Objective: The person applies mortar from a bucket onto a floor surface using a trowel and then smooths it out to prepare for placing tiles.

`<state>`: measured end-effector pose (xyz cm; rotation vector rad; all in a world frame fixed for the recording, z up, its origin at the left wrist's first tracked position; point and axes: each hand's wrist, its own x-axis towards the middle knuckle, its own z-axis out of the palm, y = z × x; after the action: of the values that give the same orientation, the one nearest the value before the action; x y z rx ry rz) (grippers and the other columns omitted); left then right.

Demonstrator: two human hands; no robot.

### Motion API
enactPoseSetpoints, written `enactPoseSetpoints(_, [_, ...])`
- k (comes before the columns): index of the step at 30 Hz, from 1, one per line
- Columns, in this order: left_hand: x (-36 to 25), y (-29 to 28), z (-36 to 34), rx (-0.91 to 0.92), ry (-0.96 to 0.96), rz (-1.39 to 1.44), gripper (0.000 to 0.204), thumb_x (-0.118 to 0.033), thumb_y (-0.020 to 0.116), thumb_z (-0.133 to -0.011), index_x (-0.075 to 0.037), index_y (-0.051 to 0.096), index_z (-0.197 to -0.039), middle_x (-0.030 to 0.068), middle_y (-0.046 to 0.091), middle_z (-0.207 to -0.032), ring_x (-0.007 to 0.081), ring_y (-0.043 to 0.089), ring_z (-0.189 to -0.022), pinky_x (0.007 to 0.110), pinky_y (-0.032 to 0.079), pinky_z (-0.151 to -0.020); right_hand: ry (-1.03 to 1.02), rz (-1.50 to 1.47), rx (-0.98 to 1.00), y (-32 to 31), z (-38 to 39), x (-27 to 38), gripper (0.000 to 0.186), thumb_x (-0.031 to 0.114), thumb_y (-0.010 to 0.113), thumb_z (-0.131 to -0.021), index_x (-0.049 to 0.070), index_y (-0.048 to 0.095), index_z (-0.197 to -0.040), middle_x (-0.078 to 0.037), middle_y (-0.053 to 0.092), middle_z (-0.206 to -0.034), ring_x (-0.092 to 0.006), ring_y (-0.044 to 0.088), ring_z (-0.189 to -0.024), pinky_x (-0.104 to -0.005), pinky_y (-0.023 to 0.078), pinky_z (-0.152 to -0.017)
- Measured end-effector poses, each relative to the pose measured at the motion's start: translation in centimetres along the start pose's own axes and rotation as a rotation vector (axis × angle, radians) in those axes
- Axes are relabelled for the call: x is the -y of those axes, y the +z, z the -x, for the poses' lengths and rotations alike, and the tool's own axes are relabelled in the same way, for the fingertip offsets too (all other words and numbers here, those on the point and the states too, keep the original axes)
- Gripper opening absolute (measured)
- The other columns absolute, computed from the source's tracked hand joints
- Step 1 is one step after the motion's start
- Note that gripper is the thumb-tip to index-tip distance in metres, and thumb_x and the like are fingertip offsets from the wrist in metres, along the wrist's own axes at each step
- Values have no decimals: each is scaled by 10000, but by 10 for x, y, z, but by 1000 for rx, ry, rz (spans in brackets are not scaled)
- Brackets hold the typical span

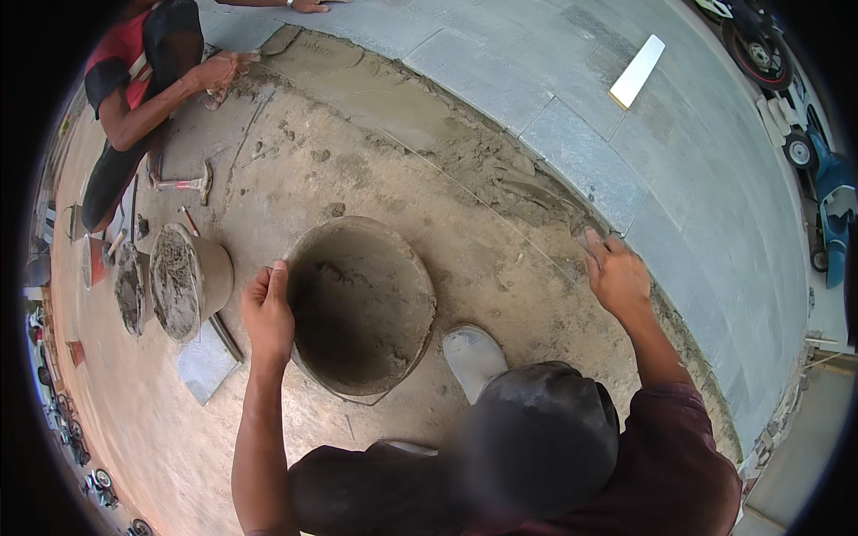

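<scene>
My left hand point(268, 313) is closed on the left rim of a mortar-caked bucket point(413, 357), thumb uppermost. The bucket stands tilted toward me, with wet mortar point(335, 330) smeared inside and its wire handle hanging at the near side. Farther right, my right hand point(618, 275) is closed around the handle of a trowel, seen only in part. Its greyish blade point(536, 192) blends into the strip of wet mortar point(393, 107) along the paving edge. A taut string point(465, 186) runs beside that strip.
Grey stone paving point(572, 152) spreads to the right, a white straight bar point(638, 71) on it. A co-worker point(134, 89) squats at far left, a hand point(223, 71) by the mortar. Left lie a hammer point(192, 183), mortar buckets point(210, 277) and a stone slab point(207, 362). A grey shoe point(474, 357) is nearby.
</scene>
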<state>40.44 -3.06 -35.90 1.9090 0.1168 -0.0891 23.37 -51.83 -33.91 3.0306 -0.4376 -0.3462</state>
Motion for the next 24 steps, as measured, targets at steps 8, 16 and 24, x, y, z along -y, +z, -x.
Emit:
enactPoseSetpoints(8, [-3, 3, 0, 6, -16, 47, 433, -295, 591, -1084, -114, 499, -701, -109, 389, -698, 26, 294, -661, 260, 236, -581, 10, 37, -19, 2, -16, 0, 520, 238, 616, -984, 130, 551, -1488, -151, 629, -1060, -374, 685, -928, -496, 578, -827])
enactPoseSetpoints(16, [-4, 5, 0, 8, -39, 37, 427, -293, 588, -1087, -125, 491, -707, -109, 375, -693, 21, 290, -662, 261, 226, -575, -94, 95, -66, 0, -36, 12, 485, 254, 592, -1011, 90, 557, -1466, -169, 654, -1074, -380, 702, -913, -484, 579, -825])
enactPoseSetpoints(24, [-1, -1, 2, 7, -84, 77, 419, -280, 582, -1091, -130, 477, -714, -110, 373, -707, 23, 277, -664, 265, 225, -576, -84, -150, -71, -11, -9, 2, 480, 296, 587, -1015, 55, 577, -1429, -216, 680, -1096, -422, 694, -930, -506, 566, -841])
